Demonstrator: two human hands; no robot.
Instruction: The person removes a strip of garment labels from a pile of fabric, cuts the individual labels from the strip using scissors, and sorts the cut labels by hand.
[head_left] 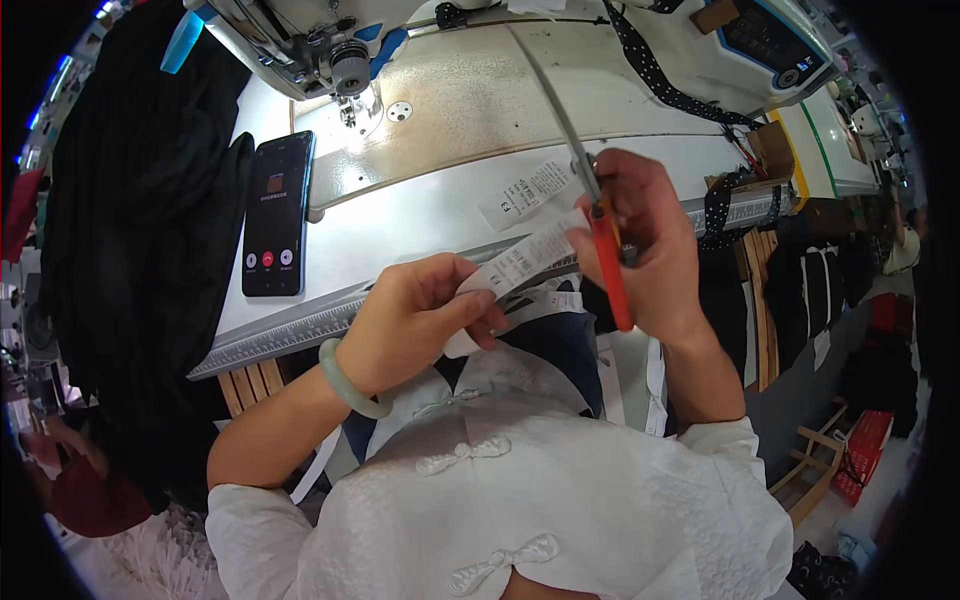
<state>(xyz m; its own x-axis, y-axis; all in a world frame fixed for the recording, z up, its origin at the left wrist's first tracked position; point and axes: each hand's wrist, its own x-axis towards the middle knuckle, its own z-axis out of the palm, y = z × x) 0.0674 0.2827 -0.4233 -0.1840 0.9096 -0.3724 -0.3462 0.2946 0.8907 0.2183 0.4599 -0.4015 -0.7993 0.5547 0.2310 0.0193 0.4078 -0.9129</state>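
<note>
My left hand [405,315], with a pale green bangle [350,385] at its wrist, pinches a white strip of printed labels [525,260] between thumb and fingers. My right hand [645,230] is closed around scissors [612,265] with a red handle, their long metal blade pointing up and away over the machine bed. The strip's upper end reaches my right thumb; whether the thumb grips it I cannot tell. Another printed label [530,195] lies on the white tabletop just beyond the strip. More white strips [550,303] hang below the table edge.
A sewing machine [345,70] stands at the upper left, its control panel [775,45] at upper right. A phone [278,215] lies left of my hands beside black fabric [130,230]. A ruler [310,330] runs along the table edge. Black dotted ribbon [650,75] trails at right.
</note>
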